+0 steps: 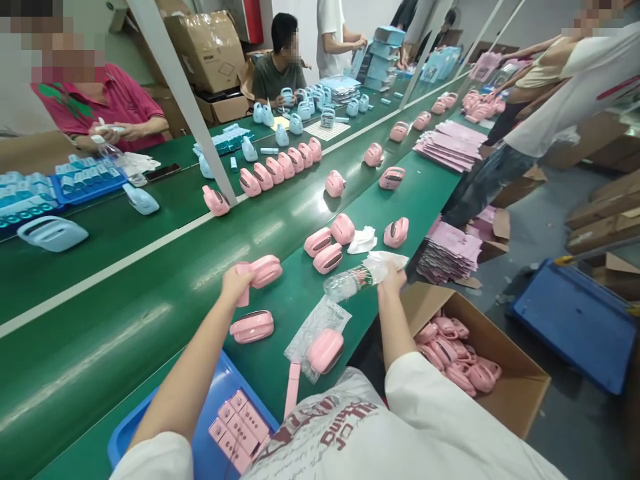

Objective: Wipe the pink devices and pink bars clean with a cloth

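My left hand (234, 285) is closed around a flat pink plastic piece (243, 298), right against a rounded pink case with a handle (267, 271). Another pink case (253, 327) lies just below it. My right hand (393, 279) grips a white cloth (384, 264) at the bench's right edge. Touching the cloth is a clear plastic bottle (345, 283), tilted; whether the hand holds that too, I cannot tell. Closer to my body, a pink case (325, 351) rests on a bubble-wrap bag (313, 327), with a slim pink block (293, 389) beside it.
A blue tray (120, 437) with pink blocks stands at lower left. At right, a cardboard box (520, 393) holds several pink cases. Pink cases (327, 259) and a crumpled white tissue (363, 240) sit ahead. A white post (185, 100) rises across the belt (195, 267); co-workers sit beyond.
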`<state>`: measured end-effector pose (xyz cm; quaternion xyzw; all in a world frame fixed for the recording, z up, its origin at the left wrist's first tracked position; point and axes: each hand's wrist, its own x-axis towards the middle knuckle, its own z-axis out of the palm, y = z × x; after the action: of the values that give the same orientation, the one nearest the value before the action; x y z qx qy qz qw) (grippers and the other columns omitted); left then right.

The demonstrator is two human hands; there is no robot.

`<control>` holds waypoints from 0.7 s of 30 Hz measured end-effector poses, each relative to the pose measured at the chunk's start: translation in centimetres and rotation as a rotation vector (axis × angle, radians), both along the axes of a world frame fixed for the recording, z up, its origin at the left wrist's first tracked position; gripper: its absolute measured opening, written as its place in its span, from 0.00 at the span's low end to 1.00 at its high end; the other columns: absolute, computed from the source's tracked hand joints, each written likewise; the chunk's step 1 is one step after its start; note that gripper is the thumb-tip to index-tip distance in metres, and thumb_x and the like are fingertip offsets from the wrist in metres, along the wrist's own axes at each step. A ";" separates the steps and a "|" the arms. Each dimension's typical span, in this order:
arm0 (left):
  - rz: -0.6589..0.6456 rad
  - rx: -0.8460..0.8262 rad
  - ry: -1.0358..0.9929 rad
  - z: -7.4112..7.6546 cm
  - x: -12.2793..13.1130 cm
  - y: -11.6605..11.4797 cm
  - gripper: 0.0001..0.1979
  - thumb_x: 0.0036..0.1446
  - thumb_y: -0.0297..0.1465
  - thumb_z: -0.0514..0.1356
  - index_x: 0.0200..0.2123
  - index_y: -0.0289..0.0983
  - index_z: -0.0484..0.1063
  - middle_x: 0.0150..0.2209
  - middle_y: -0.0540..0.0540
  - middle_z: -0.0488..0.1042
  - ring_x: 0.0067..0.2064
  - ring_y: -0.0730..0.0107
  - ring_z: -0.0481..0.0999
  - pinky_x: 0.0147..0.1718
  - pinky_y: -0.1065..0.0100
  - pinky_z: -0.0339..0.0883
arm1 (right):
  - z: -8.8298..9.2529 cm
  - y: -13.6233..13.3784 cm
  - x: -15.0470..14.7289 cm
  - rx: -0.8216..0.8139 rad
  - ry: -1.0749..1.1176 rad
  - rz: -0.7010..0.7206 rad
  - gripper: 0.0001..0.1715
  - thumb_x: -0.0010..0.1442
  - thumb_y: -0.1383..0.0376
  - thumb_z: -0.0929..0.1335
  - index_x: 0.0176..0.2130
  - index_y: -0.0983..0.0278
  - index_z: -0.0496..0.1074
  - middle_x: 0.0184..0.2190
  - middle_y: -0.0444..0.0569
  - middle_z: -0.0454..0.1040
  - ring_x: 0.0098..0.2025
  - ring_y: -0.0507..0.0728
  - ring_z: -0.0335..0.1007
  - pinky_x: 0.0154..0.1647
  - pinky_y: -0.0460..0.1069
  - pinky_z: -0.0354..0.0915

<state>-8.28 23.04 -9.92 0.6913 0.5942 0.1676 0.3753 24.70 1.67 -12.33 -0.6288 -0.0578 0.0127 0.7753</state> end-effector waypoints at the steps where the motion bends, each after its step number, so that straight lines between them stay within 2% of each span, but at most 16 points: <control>1: -0.034 -0.025 -0.014 -0.5 1.8 -0.8 0.11 0.60 0.35 0.58 0.39 0.32 0.70 0.35 0.47 0.72 0.33 0.73 0.72 0.32 0.67 0.70 | 0.3 0.0 0.2 -0.036 -0.064 -0.027 0.14 0.61 0.59 0.67 0.42 0.68 0.70 0.38 0.49 0.74 0.39 0.54 0.72 0.40 0.53 0.72; 3: -0.084 -0.060 -0.042 -1.5 4.8 -2.4 0.10 0.59 0.35 0.59 0.36 0.32 0.71 0.34 0.48 0.72 0.33 0.72 0.72 0.32 0.67 0.69 | 1.1 0.0 0.3 -0.118 -0.215 -0.041 0.14 0.56 0.59 0.69 0.39 0.67 0.72 0.39 0.52 0.75 0.44 0.58 0.72 0.48 0.55 0.70; 5: -0.099 -0.079 -0.080 -2.2 6.9 -3.7 0.07 0.54 0.31 0.63 0.32 0.32 0.70 0.31 0.49 0.71 0.32 0.72 0.72 0.33 0.67 0.68 | 1.6 0.0 -0.1 -0.176 -0.347 0.019 0.14 0.51 0.60 0.72 0.37 0.65 0.73 0.42 0.53 0.75 0.50 0.60 0.70 0.56 0.57 0.66; 8: -0.062 -0.101 -0.157 -2.3 8.3 -4.9 0.08 0.42 0.25 0.65 0.28 0.33 0.70 0.27 0.50 0.70 0.34 0.67 0.72 0.34 0.67 0.65 | 1.2 0.0 -1.0 -0.364 -0.673 0.184 0.13 0.54 0.60 0.68 0.38 0.64 0.74 0.44 0.55 0.76 0.50 0.59 0.72 0.56 0.57 0.67; 10: -0.008 -0.122 -0.219 -1.7 8.4 -5.1 0.11 0.37 0.25 0.65 0.29 0.34 0.70 0.28 0.49 0.70 0.36 0.63 0.73 0.36 0.67 0.64 | 0.5 -0.1 -1.4 -0.506 -0.887 0.258 0.15 0.58 0.60 0.63 0.41 0.63 0.73 0.47 0.56 0.75 0.51 0.59 0.72 0.54 0.57 0.68; 13: 0.072 -0.185 -0.337 0.0 7.4 -5.5 0.15 0.36 0.28 0.63 0.33 0.34 0.68 0.29 0.48 0.69 0.37 0.62 0.73 0.35 0.66 0.66 | 0.6 -0.4 -1.2 -0.570 -0.959 0.296 0.19 0.60 0.63 0.59 0.46 0.63 0.72 0.50 0.55 0.73 0.53 0.59 0.70 0.53 0.57 0.68; 16: 0.089 -0.284 -0.485 2.7 5.2 -7.3 0.18 0.37 0.28 0.59 0.36 0.33 0.68 0.29 0.48 0.70 0.33 0.66 0.73 0.32 0.66 0.68 | 2.5 -0.7 -0.1 -0.585 -0.933 0.313 0.18 0.61 0.63 0.59 0.45 0.64 0.72 0.47 0.58 0.74 0.51 0.61 0.70 0.52 0.60 0.67; 19: 0.052 -0.395 -0.698 5.9 2.0 -10.8 0.25 0.38 0.30 0.61 0.44 0.33 0.67 0.36 0.45 0.74 0.32 0.69 0.74 0.32 0.67 0.69 | 5.5 -0.8 1.2 -0.508 -0.818 0.274 0.12 0.58 0.60 0.64 0.32 0.65 0.73 0.36 0.57 0.73 0.46 0.62 0.69 0.50 0.59 0.65; 21: -0.005 -0.503 -0.924 8.0 0.0 -13.8 0.29 0.43 0.34 0.63 0.50 0.34 0.65 0.36 0.44 0.76 0.27 0.71 0.73 0.27 0.68 0.69 | 7.4 -0.4 1.1 -0.432 -0.746 0.337 0.15 0.57 0.60 0.67 0.21 0.61 0.67 0.24 0.48 0.67 0.37 0.57 0.69 0.44 0.54 0.67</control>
<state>-8.32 9.27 -1.94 0.4355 0.3870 0.3062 0.7529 25.83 1.28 -4.89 -0.7192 -0.4303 -0.0770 0.5400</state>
